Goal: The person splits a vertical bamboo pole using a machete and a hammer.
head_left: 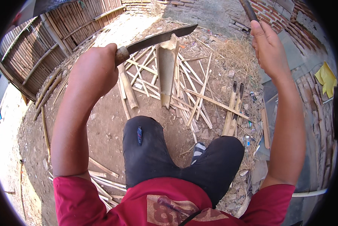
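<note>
My left hand (95, 69) is closed round the wooden handle of a machete (157, 39). Its long dark blade points right and crosses the top end of a split bamboo piece (166, 71). That piece stands roughly upright ahead of my knees, its pale hollow side toward me. How deep the blade sits in it, I cannot tell. Raised at the upper right, my right hand (268, 51) grips a dark stick (248, 10), whose far end runs out of view. The stick is well apart from the machete.
Thin bamboo strips (199, 100) lie scattered on the dirt ahead, beside a round bamboo length (128, 88). More strips (103, 184) are by my left hip. Dark-ended slats (233, 109) rest near my right knee. A bamboo fence (80, 22) stands far left, a brick wall (274, 17) far right.
</note>
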`<action>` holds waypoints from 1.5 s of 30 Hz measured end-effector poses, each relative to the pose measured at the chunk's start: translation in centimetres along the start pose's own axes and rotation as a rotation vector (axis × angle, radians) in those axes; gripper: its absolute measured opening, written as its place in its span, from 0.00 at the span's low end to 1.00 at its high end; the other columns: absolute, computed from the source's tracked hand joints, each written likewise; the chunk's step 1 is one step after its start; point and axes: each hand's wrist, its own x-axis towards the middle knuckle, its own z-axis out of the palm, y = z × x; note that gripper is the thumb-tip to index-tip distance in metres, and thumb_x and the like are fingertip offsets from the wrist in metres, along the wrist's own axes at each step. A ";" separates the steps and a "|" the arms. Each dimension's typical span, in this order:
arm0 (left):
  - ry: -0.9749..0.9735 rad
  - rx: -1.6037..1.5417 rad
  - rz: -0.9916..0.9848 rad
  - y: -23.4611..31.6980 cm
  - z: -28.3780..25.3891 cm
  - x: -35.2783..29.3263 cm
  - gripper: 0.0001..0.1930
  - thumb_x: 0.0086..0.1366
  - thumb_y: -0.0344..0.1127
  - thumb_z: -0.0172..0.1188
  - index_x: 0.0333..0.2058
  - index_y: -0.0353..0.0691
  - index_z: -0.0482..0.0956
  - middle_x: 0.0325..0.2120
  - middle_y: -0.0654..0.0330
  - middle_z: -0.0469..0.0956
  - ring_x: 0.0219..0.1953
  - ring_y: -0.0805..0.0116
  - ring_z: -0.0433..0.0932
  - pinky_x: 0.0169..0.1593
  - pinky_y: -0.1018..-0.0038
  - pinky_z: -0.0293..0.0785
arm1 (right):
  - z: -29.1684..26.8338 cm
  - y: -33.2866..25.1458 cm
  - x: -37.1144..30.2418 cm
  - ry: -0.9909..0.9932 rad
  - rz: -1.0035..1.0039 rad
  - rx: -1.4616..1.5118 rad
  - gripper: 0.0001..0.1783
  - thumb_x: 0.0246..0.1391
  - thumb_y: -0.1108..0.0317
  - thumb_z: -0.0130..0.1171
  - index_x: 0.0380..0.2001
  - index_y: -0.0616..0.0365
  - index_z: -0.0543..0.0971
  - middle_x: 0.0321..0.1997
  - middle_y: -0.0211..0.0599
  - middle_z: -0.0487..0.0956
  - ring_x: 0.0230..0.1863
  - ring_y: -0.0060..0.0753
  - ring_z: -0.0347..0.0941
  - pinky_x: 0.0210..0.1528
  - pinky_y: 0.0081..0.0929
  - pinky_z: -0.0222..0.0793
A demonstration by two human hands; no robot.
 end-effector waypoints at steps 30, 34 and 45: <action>-0.013 0.011 0.018 -0.6 -0.2 0.6 0.07 0.60 0.27 0.59 0.38 0.35 0.79 0.30 0.44 0.82 0.37 0.41 0.83 0.44 0.50 0.78 | 4.6 1.2 -2.9 -0.255 -0.047 -0.286 0.27 0.73 0.44 0.49 0.37 0.62 0.74 0.24 0.38 0.71 0.28 0.36 0.70 0.37 0.40 0.68; -0.021 0.017 0.032 -0.8 0.1 0.8 0.07 0.60 0.27 0.59 0.38 0.35 0.78 0.30 0.43 0.82 0.37 0.41 0.83 0.44 0.50 0.78 | 0.5 -0.6 -0.4 -0.093 0.003 -0.110 0.27 0.74 0.45 0.47 0.38 0.62 0.74 0.27 0.42 0.75 0.31 0.38 0.74 0.39 0.41 0.69; 0.027 -0.015 0.049 -2.7 0.7 2.1 0.07 0.62 0.27 0.60 0.39 0.33 0.80 0.30 0.41 0.82 0.37 0.40 0.83 0.43 0.51 0.78 | 0.9 -0.1 -0.7 -0.049 0.025 -0.174 0.27 0.75 0.44 0.45 0.38 0.60 0.76 0.26 0.41 0.77 0.31 0.38 0.75 0.35 0.37 0.69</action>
